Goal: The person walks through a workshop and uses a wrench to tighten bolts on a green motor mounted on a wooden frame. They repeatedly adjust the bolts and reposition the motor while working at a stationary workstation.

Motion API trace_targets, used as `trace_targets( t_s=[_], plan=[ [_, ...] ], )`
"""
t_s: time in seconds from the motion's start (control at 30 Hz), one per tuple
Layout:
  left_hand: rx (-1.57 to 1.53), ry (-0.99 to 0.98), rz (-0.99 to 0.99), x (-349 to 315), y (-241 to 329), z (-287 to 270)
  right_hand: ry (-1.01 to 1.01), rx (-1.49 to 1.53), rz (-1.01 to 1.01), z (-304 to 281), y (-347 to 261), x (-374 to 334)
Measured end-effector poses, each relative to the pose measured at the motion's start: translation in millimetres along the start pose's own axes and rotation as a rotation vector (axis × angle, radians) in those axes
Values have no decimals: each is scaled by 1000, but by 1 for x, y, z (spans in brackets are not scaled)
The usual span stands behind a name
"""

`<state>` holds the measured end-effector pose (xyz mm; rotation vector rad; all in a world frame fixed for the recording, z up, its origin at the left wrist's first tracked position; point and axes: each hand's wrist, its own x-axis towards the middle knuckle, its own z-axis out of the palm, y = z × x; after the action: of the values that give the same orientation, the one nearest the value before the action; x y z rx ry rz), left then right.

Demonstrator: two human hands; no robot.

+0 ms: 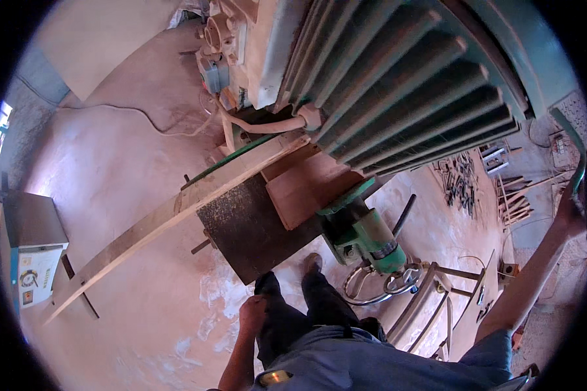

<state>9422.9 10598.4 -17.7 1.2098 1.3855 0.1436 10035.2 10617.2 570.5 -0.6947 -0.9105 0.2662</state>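
My right hand [572, 220] is raised at the far right, closed round the lower end of a curved green lever [577, 146]; shadow partly hides its fingers. Beside my thigh hangs my left hand [252, 314], its fingers curled in and nothing showing in them. Ahead of me stands a large machine with a ribbed teal housing [411, 85]. Under it, a reddish-brown flat block [293, 205] lies on a dark metal table [241, 228]. A long wooden board [156, 228] runs along the table's left side and reaches far out to the left.
A green motor unit [375, 241] and a chrome handwheel [401, 281] jut out near my legs. At the left stands a box with a dial [36, 274]. A wooden frame [437, 300] is at right; metal pieces [460, 182] lie beyond. A cable [143, 117] crosses the dusty floor.
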Motion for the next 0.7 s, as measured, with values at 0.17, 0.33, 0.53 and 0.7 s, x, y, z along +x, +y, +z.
trace_targets(
  t_s=[0.17, 0.33, 0.53, 0.7],
  plan=[
    [-46, 26, -141, 25, -22, -21, 15, 2, -13, -48, -11, -28],
    [-55, 22, -264, 30, 15, -40, 134, 90, 13, -54, 7, -63],
    [-38, -25, -245, 42, 10, -37, 113, 126, 27, -64, 11, -74],
    [201, -25, -60, 45, -11, -36, 128, 77, -1, -40, 21, -85]
  ],
)
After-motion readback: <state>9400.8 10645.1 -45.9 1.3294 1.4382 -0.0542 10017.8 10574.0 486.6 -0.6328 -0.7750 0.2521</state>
